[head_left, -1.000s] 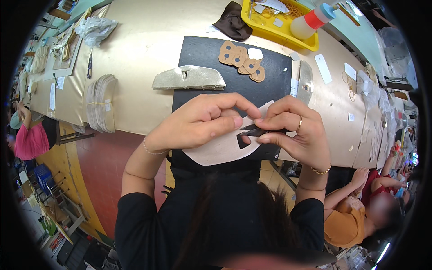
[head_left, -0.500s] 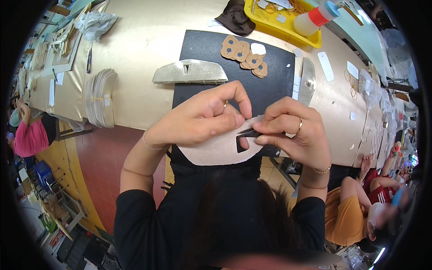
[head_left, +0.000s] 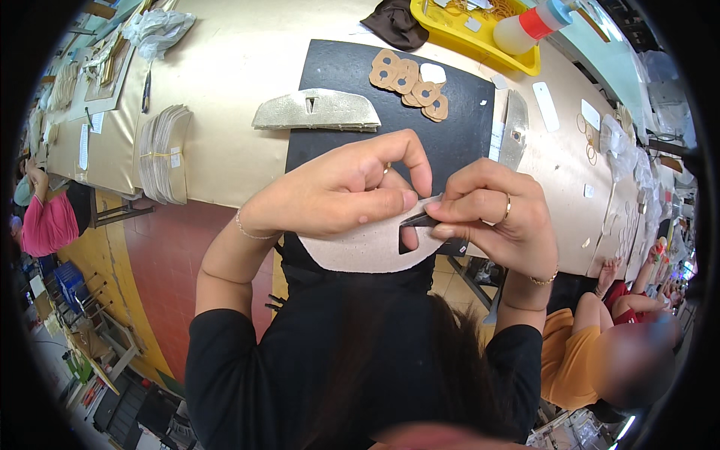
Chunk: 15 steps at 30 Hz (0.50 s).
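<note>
A pale beige, curved flat piece [head_left: 358, 251] with a dark-edged cutout lies across my hands, just above my lap. My left hand [head_left: 337, 191] grips its upper edge between thumb and fingers, and one fingertip shows through the cutout. With thumb and fingertips pinched, my right hand [head_left: 499, 217] holds a small dark strip-like piece [head_left: 421, 220] at the cutout's upper edge. Whether that strip is attached to the pale piece, I cannot tell. Beyond my hands, a black mat [head_left: 330, 71] carries a cluster of brown tabs with holes [head_left: 405, 76] and a small white tab [head_left: 433, 73].
A stack of metallic curved pieces [head_left: 316, 111] overlaps the mat's left edge; a similar piece [head_left: 514, 129] sits at its right. Farther left stands a banded bundle of pale pieces [head_left: 161, 157]. A yellow tray [head_left: 450, 36] with a squeeze bottle [head_left: 525, 31] is at the back. Other people sit along the table.
Both hands keep their hold on the pale piece. My right hand has shifted slightly right, and the dark strip has tilted a little at the cutout.
</note>
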### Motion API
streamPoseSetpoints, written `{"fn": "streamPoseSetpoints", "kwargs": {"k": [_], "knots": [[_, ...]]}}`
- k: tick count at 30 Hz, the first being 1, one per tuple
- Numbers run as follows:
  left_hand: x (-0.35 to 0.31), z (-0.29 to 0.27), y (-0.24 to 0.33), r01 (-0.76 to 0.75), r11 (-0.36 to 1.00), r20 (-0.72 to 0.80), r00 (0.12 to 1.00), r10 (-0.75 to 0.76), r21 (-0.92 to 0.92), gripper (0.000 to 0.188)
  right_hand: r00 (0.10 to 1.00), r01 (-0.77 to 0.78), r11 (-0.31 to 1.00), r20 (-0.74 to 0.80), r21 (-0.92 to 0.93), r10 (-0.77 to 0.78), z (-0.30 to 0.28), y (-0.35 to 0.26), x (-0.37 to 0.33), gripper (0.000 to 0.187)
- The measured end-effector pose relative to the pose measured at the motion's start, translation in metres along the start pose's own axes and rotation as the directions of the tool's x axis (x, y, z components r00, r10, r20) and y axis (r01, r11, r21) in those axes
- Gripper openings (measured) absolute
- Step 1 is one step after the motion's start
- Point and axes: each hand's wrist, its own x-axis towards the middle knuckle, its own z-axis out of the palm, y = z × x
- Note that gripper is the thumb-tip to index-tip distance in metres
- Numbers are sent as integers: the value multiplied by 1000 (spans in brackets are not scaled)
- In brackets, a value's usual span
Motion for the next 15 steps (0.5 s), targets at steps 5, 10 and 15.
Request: {"fn": "streamPoseSetpoints", "kwargs": {"k": [5, 10, 15], "knots": [[0, 4, 1, 2, 1000, -24, 1000, -2, -22, 14, 1000, 1, 996, 0, 91, 0, -2, 4, -1, 28], [2, 2, -1, -8, 999, -16, 1000, 9, 52, 13, 999, 20, 1000, 31, 21, -21, -6, 4, 0, 30], [2, -1, -2, 1, 999, 4, 1000, -1, 34, 14, 1000, 22, 1000, 19, -1, -22, -3, 1, 1, 29]]}}
